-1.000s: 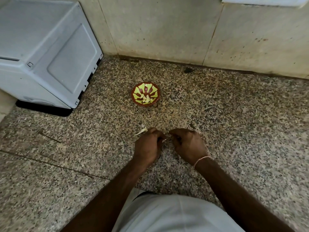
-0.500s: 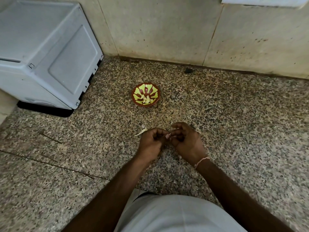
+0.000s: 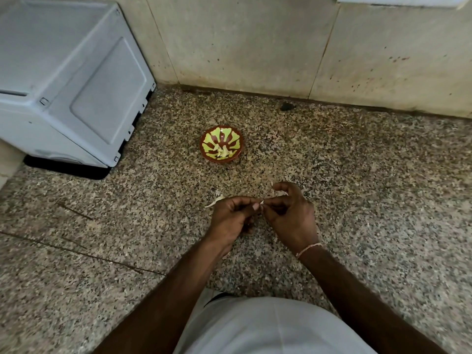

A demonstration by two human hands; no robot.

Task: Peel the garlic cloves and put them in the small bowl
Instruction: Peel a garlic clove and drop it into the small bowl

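A small red-brown bowl (image 3: 221,146) with a green leaf pattern sits on the speckled counter and holds several peeled garlic cloves (image 3: 222,153). In front of it my left hand (image 3: 233,217) and my right hand (image 3: 290,213) meet fingertip to fingertip, both pinching a small garlic clove (image 3: 261,202), of which only a pale tip shows. A scrap of garlic skin (image 3: 215,200) lies on the counter just left of my left hand. Another pale scrap (image 3: 280,193) shows by my right fingers.
A grey microwave (image 3: 66,80) stands at the back left on the granite counter (image 3: 370,187). A tiled wall (image 3: 255,42) closes the back. A small dark spot (image 3: 286,106) lies near the wall. My white shirt (image 3: 268,328) fills the bottom edge.
Both hands have lifted slightly and drawn together around the clove. My right fingers have opened outward a little, with a scrap of skin now showing by them.
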